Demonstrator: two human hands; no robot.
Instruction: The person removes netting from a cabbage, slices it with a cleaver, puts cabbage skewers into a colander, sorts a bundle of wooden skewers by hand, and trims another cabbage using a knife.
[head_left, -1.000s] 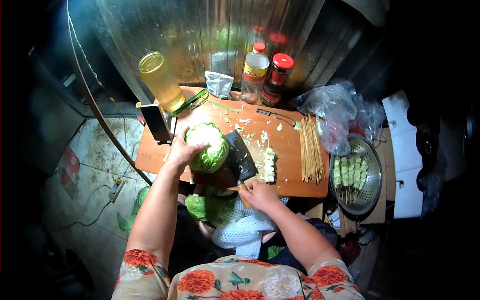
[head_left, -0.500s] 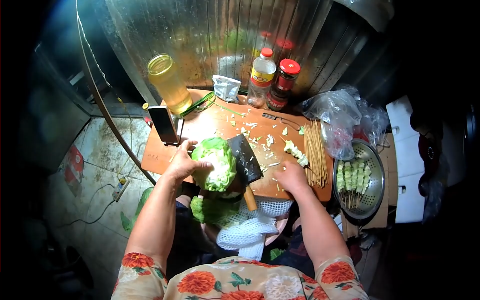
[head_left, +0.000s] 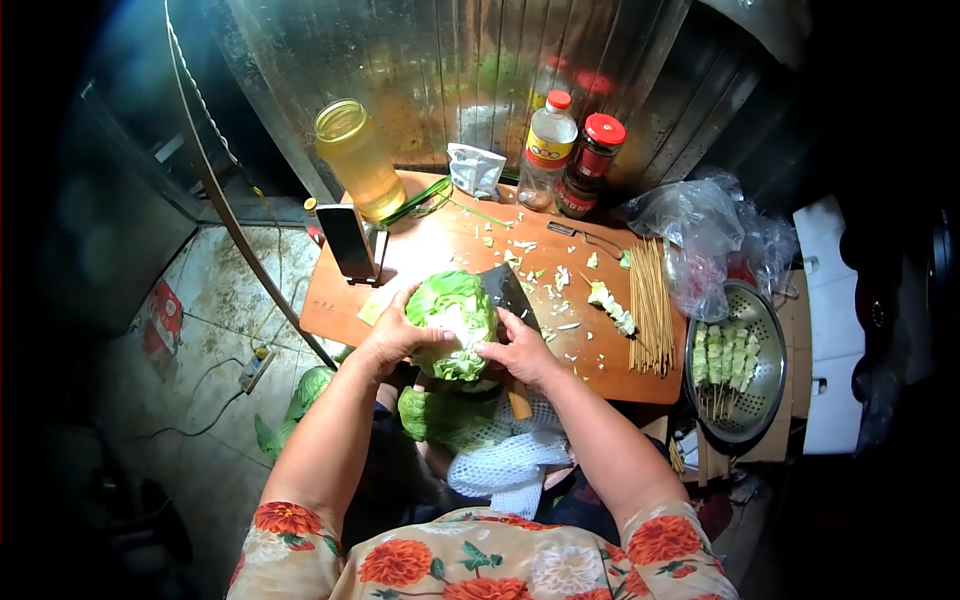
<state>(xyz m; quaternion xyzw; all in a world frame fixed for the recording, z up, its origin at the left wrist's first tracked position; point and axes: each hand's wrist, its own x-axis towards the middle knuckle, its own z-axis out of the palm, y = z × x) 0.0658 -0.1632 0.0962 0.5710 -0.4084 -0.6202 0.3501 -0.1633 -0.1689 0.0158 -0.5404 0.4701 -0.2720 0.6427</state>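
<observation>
A pale green head of cabbage [head_left: 455,305] is held over the near edge of the wooden board [head_left: 450,225], its whitish cut side partly facing up. My left hand [head_left: 400,338] grips its left side, the thumb lying across the leaves. On the other side my right hand [head_left: 522,352] closes on the cabbage, thumb and fingers against its edge. Behind that hand lies a dark-bladed cleaver [head_left: 506,288], its wooden handle sticking out past the board. More green leaves [head_left: 440,415] hang below the cabbage, by a white mesh cloth [head_left: 505,468].
On the board are cabbage scraps, a skewered cabbage piece [head_left: 612,308], bamboo skewers [head_left: 652,310] and a phone [head_left: 347,243] on a stand. Behind stand a yellow jar [head_left: 360,165], a bottle [head_left: 547,150] and a red-lidded jar [head_left: 600,150]. A colander [head_left: 770,370] holds cabbage skewers at right.
My right hand has left the board beside the skewers and moved left onto the cabbage. My left hand keeps its hold. The whole view has shifted slightly.
</observation>
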